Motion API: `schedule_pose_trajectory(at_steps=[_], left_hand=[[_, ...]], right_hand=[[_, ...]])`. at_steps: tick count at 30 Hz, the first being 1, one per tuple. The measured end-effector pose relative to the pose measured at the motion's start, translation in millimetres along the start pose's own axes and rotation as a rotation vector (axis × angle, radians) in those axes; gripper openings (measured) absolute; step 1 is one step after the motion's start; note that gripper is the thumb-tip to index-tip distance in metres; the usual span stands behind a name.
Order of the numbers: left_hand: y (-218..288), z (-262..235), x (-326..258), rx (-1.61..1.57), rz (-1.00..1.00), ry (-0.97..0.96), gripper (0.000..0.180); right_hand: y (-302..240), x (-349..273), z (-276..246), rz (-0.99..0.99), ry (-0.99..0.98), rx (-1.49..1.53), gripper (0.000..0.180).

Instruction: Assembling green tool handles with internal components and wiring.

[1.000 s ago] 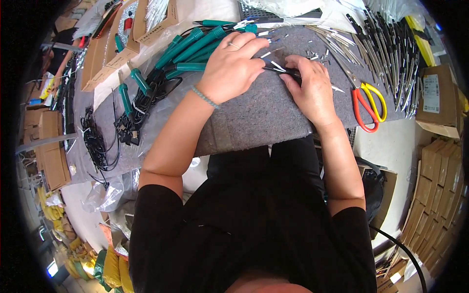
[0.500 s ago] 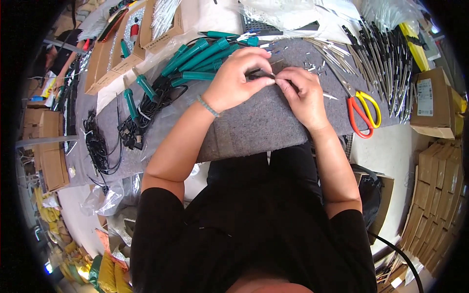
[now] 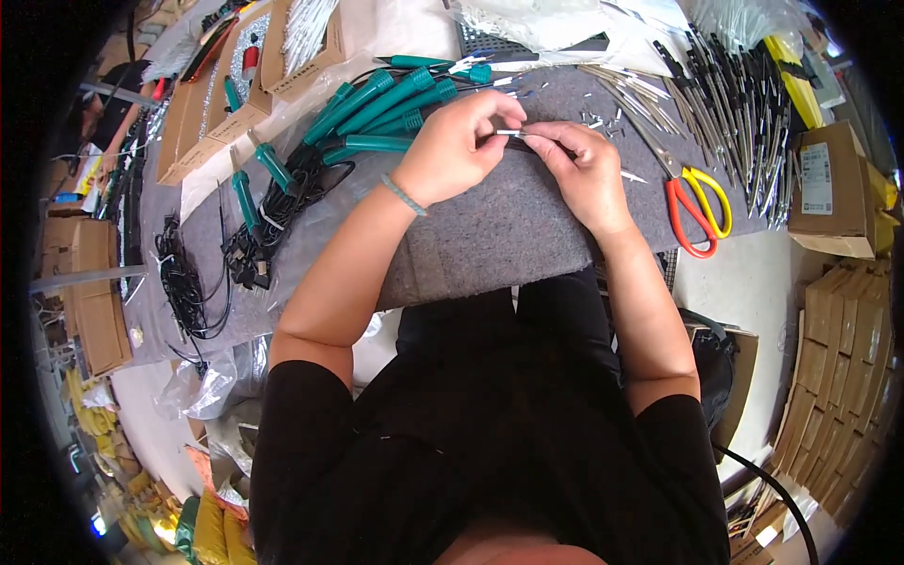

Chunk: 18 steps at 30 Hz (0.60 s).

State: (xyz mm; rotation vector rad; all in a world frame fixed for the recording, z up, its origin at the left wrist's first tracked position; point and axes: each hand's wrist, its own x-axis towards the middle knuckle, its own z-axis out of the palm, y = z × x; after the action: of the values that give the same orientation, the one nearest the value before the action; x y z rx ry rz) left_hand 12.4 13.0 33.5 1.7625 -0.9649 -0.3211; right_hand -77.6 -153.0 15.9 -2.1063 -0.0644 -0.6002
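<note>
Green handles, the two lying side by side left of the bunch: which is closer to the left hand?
The upper-right handle is closer to the left hand; the other handle lies lower and farther left.

Near me, the grey cloth (image 3: 499, 240) leaves open room up to its edge. Left of my left hand (image 3: 457, 146), green handles (image 3: 377, 105) and black cables (image 3: 294, 193) block passage; scissors (image 3: 671, 169) and thin rods (image 3: 739, 132) obstruct the right, beyond my right hand (image 3: 582, 169).
</note>
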Motion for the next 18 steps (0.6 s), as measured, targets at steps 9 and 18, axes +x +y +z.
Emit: schedule_pose_trajectory(at_steps=[9,18], left_hand=[[-3,11,4,-0.129,-0.111,-0.005,0.009],[-16,25,9,0.182,-0.064,0.174,0.010]], right_hand=[[0,0,0,0.065,-0.036,-0.022,0.012],[7,3,-12,-0.057,-0.168,-0.109,0.015]])
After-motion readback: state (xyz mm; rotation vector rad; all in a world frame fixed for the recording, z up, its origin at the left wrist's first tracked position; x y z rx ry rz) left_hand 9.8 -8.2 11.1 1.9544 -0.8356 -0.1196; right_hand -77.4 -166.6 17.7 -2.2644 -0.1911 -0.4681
